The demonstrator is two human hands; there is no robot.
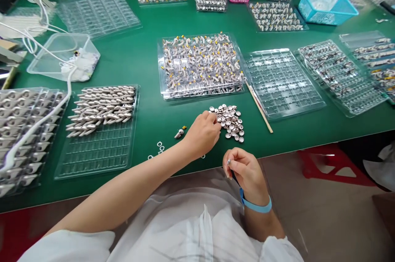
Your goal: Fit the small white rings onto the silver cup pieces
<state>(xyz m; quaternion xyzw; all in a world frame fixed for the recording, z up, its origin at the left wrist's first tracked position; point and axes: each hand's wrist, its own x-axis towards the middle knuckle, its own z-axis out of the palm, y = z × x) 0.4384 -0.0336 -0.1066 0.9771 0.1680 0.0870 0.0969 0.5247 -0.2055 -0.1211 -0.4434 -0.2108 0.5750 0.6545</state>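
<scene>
The caps (227,123) lie piled on the surface (145,56) just right of the nearer left hand (201,134), its fingers bunched, any hold hidden, while the right hand (247,170), apart, pinches a small part (228,162)

The worktop (148,64) is finished smooth, with a dull sheen. A polished, metal-like gloss is shown by the small round caps (231,122). The ridged tray (285,81) is formed of clear, glossy plastic; the stick (259,107) is made of matt wood.
</scene>
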